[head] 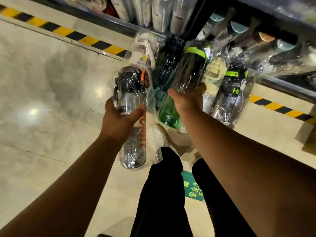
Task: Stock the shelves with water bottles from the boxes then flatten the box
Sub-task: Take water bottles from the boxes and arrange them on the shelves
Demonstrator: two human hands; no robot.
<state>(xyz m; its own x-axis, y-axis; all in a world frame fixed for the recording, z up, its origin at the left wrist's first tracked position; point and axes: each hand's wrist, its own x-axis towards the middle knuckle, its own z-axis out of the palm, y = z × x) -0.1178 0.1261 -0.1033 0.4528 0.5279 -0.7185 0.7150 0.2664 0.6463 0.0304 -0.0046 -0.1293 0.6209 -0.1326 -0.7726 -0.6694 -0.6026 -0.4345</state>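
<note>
Clear water bottle [131,93], black lid with orange catch, orange lettering down the side, sealed in a plastic sleeve. It is gripped by the left hand [118,117] with fingers and thumb curled round the body just below the lid; lid end points away from the person.

Dark water bottle [189,69] with a lime-green band at the lid, also in plastic. The right hand [186,98] is wrapped round its lower end, thumb on the near side.

Between the two hands: a dark teal bottle [166,65] and, lower, a green bottle [168,113], both bagged. Beyond the left hand lies a white-lidded clear bottle [141,48]. To the right of the right hand sit a cream-lidded bottle [212,72] and a black-and-green-lidded bottle marked "Hi" [234,93]. What these loose bottles rest on — cannot tell.

Beyond both hands is a shelf rail [282,86], with rows of wrapped bottles [159,12] standing on the shelving above it.

Below the hands are black trousers [159,194] and a pale shoe [159,137]. The floor [42,82] is glossy and light — yellow-and-black hazard tape [56,29] runs along the shelf foot, and a green floor sticker [191,187] shows between the legs.
</note>
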